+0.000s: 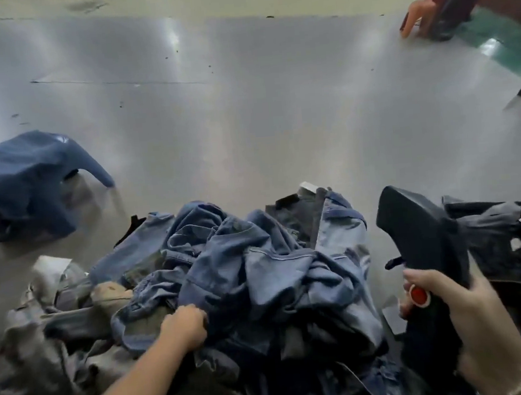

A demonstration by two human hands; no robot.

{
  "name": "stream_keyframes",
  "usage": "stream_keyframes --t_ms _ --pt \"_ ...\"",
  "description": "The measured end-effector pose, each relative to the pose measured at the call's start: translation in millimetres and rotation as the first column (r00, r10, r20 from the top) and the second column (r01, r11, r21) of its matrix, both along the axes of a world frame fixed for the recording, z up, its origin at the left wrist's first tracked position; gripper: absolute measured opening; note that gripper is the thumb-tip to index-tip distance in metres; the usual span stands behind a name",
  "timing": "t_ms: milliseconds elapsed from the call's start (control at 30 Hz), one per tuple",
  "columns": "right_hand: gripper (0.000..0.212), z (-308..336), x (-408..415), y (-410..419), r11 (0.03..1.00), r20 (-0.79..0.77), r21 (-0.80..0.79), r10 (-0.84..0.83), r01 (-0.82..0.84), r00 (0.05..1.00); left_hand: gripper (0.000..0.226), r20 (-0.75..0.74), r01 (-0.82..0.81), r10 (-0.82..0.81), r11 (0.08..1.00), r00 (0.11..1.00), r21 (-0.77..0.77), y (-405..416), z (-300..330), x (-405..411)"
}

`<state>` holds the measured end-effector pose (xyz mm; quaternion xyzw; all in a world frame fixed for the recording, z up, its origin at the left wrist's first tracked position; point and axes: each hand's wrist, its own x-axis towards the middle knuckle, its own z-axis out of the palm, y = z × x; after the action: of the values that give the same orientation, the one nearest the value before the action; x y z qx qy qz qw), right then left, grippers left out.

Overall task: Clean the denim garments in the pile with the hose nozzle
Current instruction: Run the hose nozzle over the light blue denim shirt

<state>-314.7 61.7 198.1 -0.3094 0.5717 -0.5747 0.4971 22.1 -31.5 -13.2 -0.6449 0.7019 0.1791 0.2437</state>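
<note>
A pile of denim garments [243, 271], mostly blue with grey ones at the left, lies on the grey surface in front of me. My left hand [185, 326] is closed on a fold of blue denim near the pile's lower middle. My right hand [461, 312] grips the handle of a black hose nozzle [419, 230] with a red button [418, 295]; its wide head points up and left, just right of the pile. A separate blue denim garment [28, 183] lies apart at the left, blurred.
Dark garments [508, 238] lie at the right edge. A shiny grey surface [244, 104] stretches ahead. An orange plastic chair [416, 16] with dark cloth stands at the far right, beside green flooring [497, 41].
</note>
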Motion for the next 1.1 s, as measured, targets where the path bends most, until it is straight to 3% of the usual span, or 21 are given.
stream_keyframes --t_ms 133,200,267,333,433,500,567,633,733,800,900,933,1000,1067,1100 --pt "0.021 -23 3 -12 0.995 -0.024 0.098 0.029 -0.027 0.999 0.031 -0.217 -0.044 -0.036 0.934 0.975 -0.355 -24 -9 -32" --pt "0.020 -28 8 -16 0.988 0.037 0.147 0.045 -0.050 0.998 0.043 -0.290 -0.063 -0.077 0.893 0.954 -0.447 -47 -7 -54" --pt "0.033 -30 11 -21 0.980 0.092 0.181 0.069 -0.085 0.993 0.066 -0.305 -0.065 -0.068 0.912 0.950 -0.406 -65 -9 -75" --pt "0.045 -31 10 -25 0.972 0.106 0.219 0.065 -0.087 0.992 0.081 -0.360 -0.107 0.016 0.966 0.933 -0.235 -71 -20 -95" --pt "0.048 -33 4 -29 0.960 0.108 0.268 0.049 -0.077 0.993 0.072 -0.532 -0.162 0.138 0.987 0.836 0.000 -51 -46 -116" --pt "0.051 -32 0 -31 0.959 0.145 0.272 0.037 -0.075 0.989 0.070 -0.579 0.048 -0.053 0.999 0.814 -0.023 -26 -57 -118" --pt "0.056 -30 -3 -33 0.956 0.262 0.268 0.044 -0.116 0.964 0.071 -0.425 0.385 -0.380 0.920 0.822 -0.079 -1 -65 -110" --pt "0.057 -26 -4 -31 0.957 0.368 0.235 0.077 -0.173 0.927 0.070 -0.255 0.592 -0.575 0.806 0.777 -0.014 17 -64 -93" --pt "0.034 -23 -3 -28 0.965 0.380 0.150 0.144 -0.215 0.914 0.069 -0.142 0.639 -0.624 0.761 0.768 0.111 22 -50 -77" --pt "0.038 -22 1 -25 0.965 0.377 0.130 0.164 -0.227 0.911 0.057 -0.135 0.647 -0.636 0.759 0.760 0.074 17 -34 -75" --pt "0.048 -22 6 -24 0.968 0.352 0.139 0.149 -0.209 0.924 0.037 -0.223 0.744 -0.728 0.668 0.649 -0.015 20 -10 -84" --pt "0.049 -21 7 -24 0.971 0.332 0.142 0.136 -0.192 0.933 0.030 -0.302 0.736 -0.706 0.677 0.640 -0.022 23 -3 -86" --pt "0.050 -20 5 -24 0.979 0.299 0.132 0.112 -0.158 0.947 0.016 -0.563 0.600 -0.544 0.793 0.622 -0.102 20 17 -87" --pt "0.051 -19 0 -24 0.982 0.289 0.127 0.099 -0.141 0.952 0.007 -0.808 0.237 -0.324 0.943 0.492 -0.234 -1 49 -82" --pt "0.054 -19 -2 -23 0.982 0.290 0.125 0.099 -0.141 0.952 0.007 -0.889 -0.021 -0.236 0.964 0.392 -0.265 -17 68 -78"
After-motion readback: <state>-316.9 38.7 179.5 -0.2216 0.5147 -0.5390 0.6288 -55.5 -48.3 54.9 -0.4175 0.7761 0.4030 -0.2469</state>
